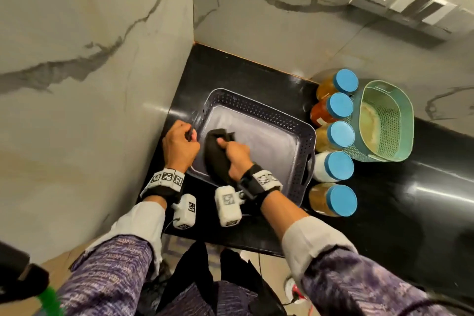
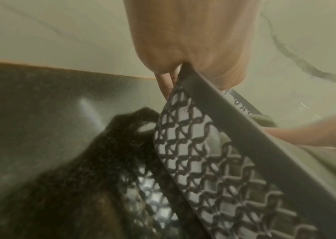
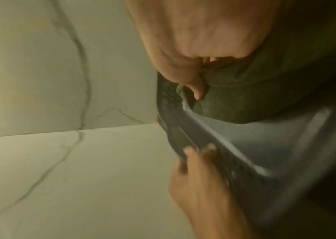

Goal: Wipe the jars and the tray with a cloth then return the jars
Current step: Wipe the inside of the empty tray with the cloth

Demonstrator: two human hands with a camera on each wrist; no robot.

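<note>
A dark grey perforated tray [image 1: 259, 110] sits on the black counter in the corner, with no jars in it. My left hand [image 1: 180, 145] grips its left rim [image 2: 214, 103], fingers curled over the edge. My right hand [image 1: 237, 154] holds a black cloth [image 1: 215, 159] bunched in its fingers and presses it on the tray floor near the left side; the cloth [image 3: 255, 90] shows dark against the tray wall [image 3: 214, 137]. Several jars with blue lids [image 1: 338, 165] stand in a row on the counter right of the tray.
A teal perforated basket [image 1: 384, 120] stands right of the jars. Marble walls [image 1: 89, 59] close the corner to the left and behind the tray. The black counter [image 1: 423, 187] stretches off to the right. A socket panel [image 1: 410, 0] is on the back wall.
</note>
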